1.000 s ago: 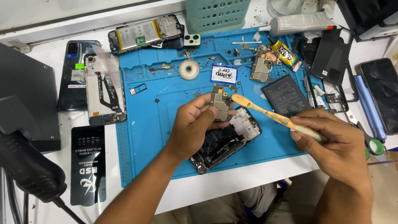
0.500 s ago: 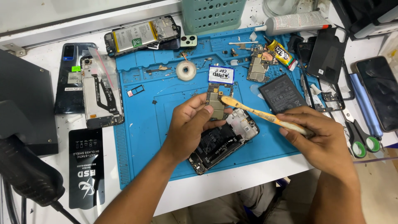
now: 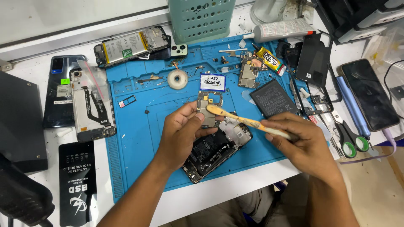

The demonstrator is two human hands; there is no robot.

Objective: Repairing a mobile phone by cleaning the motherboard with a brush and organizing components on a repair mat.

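Blue repair mat point(image 3: 139, 126): left hand point(image 3: 181, 134) pinches small circuit board point(image 3: 209, 110) by its edges, light, stiff, fragile; right hand point(image 3: 307, 145) grips yellow toothbrush point(image 3: 248, 122), bristles on board.

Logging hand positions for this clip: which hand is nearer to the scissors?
Right. The right hand, gripping the toothbrush, sits just left of the scissors; the left hand, holding the circuit board, is farther left across the mat.
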